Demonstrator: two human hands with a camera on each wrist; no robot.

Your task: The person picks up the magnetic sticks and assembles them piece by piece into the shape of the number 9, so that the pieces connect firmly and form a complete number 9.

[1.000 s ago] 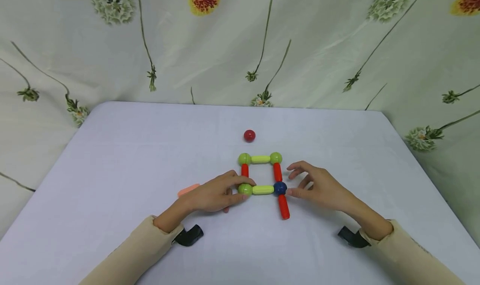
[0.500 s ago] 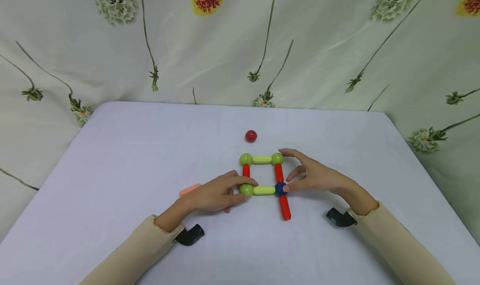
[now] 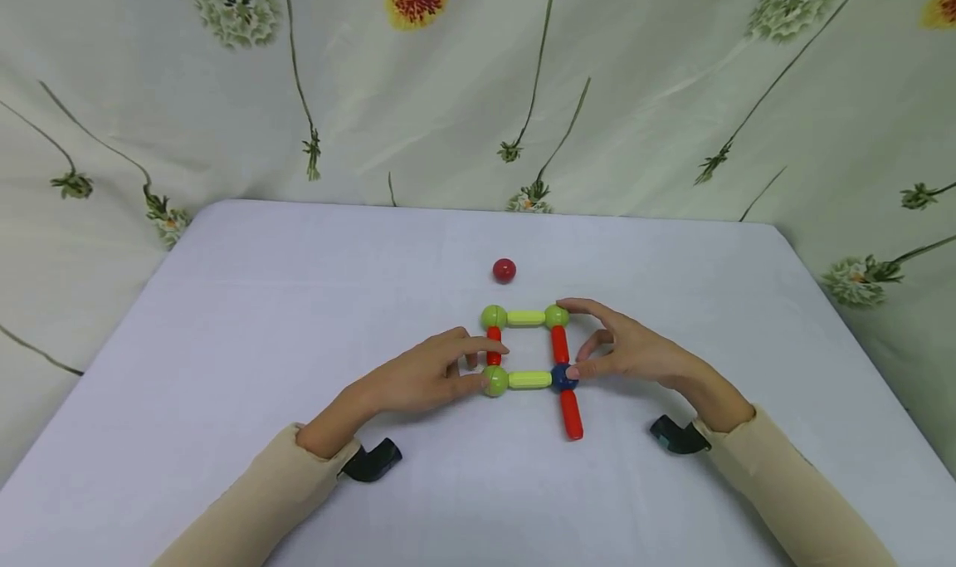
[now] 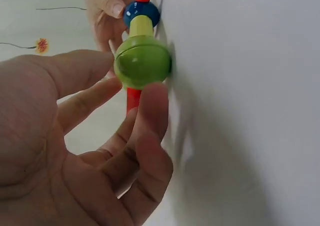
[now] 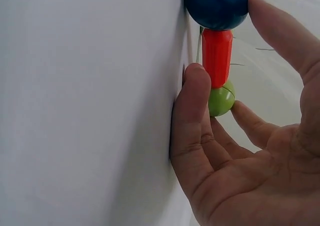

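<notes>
Lying flat on the white table point(image 3: 224, 318) is a toy square made of sticks and balls. Parts of it are hard to see. The left red stick point(image 3: 494, 344) is partly hidden behind the fingers of the left hand point(image 3: 418, 380). In the left wrist view the far green balls cannot be seen at all, and the near yellow stick point(image 4: 141, 26) looks very short because it points away. In the right wrist view only the blue ball point(image 5: 216, 6), the right red stick point(image 5: 217, 57) and one far green ball point(image 5: 221, 99) show; the rest is cut off.

The left hand has its fingers loosely bent. Its thumb and one finger touch the near green ball point(image 3: 495, 380) from two sides, in a soft pinch. The other fingers stay spread.

The right hand point(image 3: 635, 353) is opened wide like a claw. Its thumb presses on the blue ball point(image 3: 562, 377), and its first finger reaches over to touch the far right green ball point(image 3: 556, 315). The right red stick runs between those two balls.

One more red stick point(image 3: 571, 413) pokes out from the blue ball toward the person. The far yellow stick point(image 3: 526, 318) joins the two far green balls. A loose red ball point(image 3: 504, 270) sits alone farther back, apart from the square
</notes>
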